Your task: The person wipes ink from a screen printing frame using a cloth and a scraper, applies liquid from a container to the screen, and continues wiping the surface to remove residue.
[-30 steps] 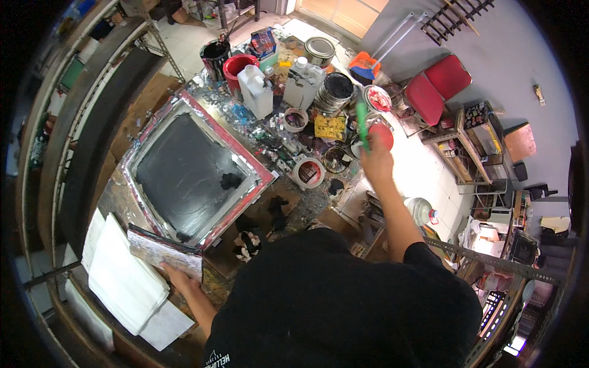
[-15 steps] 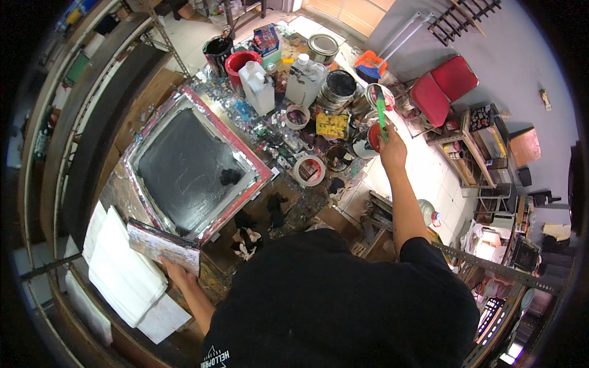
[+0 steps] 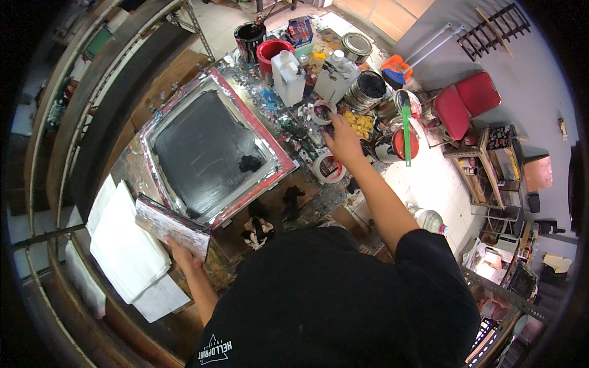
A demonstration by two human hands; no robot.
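My left hand (image 3: 186, 256) is closed round a squeegee (image 3: 173, 226), a wide paint-stained board with a dark edge, held over the table's near left corner. Beside it lies a screen-printing frame (image 3: 281, 151) with a red, stained border and black ink spread over its mesh (image 3: 202, 150). My right hand (image 3: 345, 145) reaches over the cluttered bench, thumb and fingers apart, at a small round cup (image 3: 323, 113) and dark stuff next to it. A yellow sponge-like block (image 3: 359, 125) sits close by. A green spatula (image 3: 407, 132) leans on a red-and-white paint bucket (image 3: 386, 149).
White sheets (image 3: 129, 245) are stacked at the left. White jugs (image 3: 288, 80), a red tub (image 3: 273, 55) and several paint tins (image 3: 367, 89) crowd the bench's far side. Black rags (image 3: 293, 201) lie near my body. A red chair (image 3: 466, 104) stands at the right.
My right hand has let go of the green spatula, leaving it at the paint bucket, and has moved left to the small cup. My left hand still holds the squeegee.
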